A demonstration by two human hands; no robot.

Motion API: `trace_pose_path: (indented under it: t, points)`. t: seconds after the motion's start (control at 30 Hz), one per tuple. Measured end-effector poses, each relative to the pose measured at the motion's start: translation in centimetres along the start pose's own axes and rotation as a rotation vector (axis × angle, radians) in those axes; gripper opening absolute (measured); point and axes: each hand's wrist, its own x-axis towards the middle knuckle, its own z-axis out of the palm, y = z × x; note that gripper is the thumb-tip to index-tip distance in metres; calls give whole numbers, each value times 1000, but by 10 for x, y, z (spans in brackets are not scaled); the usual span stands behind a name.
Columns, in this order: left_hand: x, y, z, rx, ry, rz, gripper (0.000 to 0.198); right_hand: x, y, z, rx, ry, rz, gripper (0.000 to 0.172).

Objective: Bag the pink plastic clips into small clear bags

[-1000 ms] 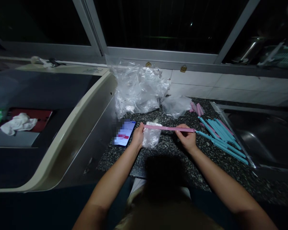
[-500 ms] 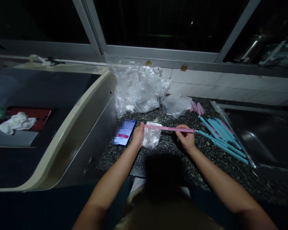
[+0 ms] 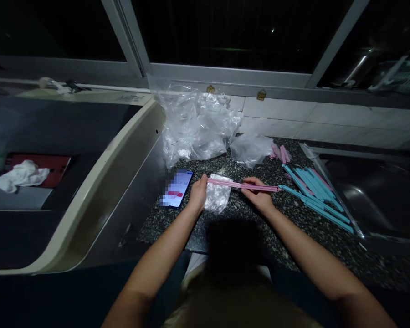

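Note:
A long, thin pink plastic strip [image 3: 264,187] with a joint near its middle stretches level between my hands above the dark speckled counter [image 3: 237,209]. My left hand [image 3: 198,196] is closed on its left end. My right hand [image 3: 259,199] pinches it just right of the joint, thumb in front. Beneath its left half lies a small clear plastic packet [image 3: 216,201]. Past the strip's right end is a spread of light-blue strips [image 3: 316,189], a few pink ones among them.
A lit phone [image 3: 177,189] lies left of my left hand, beside a cream-edged machine [image 3: 104,166]. Crumpled clear bags [image 3: 201,120] are heaped at the back. Short pink pieces [image 3: 283,155] lie behind the blue strips. A metal sink [image 3: 372,191] is at the right.
My right hand has slid left along the pink strip, from near its right end to beside the joint. The left hand still grips the left end, shifted slightly right.

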Motion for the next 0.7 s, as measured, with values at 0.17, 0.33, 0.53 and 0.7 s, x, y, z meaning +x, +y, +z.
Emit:
trace_pose_path:
  t: [0.17, 0.33, 0.53, 0.7]
  points:
    - [2, -6, -1, 33, -16, 49, 46, 1, -2, 1, -111, -44, -101, 19]
    - [4, -7, 1, -76, -34, -18, 46, 0, -4, 3, -152, -32, -114, 18]
    - [1, -1, 2, -247, -173, -72, 34, -1, -5, 2, -207, -6, -164, 17]
    - [0, 0, -1, -154, -272, -79, 27, -1, -6, 0, -208, 23, -164, 13]
